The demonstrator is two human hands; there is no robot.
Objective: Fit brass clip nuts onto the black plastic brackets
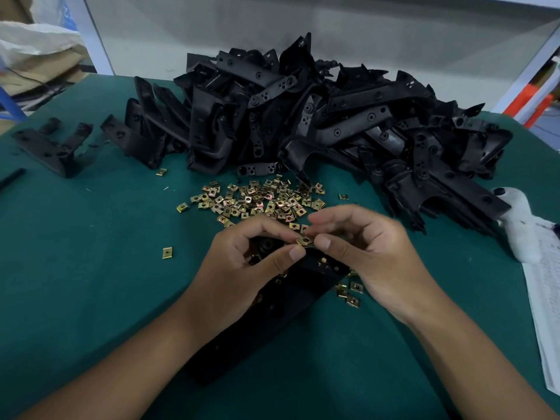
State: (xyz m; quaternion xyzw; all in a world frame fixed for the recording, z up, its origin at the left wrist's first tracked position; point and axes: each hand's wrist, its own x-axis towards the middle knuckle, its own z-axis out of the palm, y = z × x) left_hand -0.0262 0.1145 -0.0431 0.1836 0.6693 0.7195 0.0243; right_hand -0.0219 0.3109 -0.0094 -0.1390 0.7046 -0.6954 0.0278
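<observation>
Hands' grip: left hand around black bracket, right hand pinching brass clip nut at its edge.

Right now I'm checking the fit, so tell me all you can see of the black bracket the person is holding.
The black plastic bracket is a long, flat, matte bar running from near the lower centre up and to the right, over the green mat. Its upper end shows a round boss and small holes. The left hand grips that end; the right hand pinches a brass clip nut at its edge. The hands and forearm hide much of it.
</observation>
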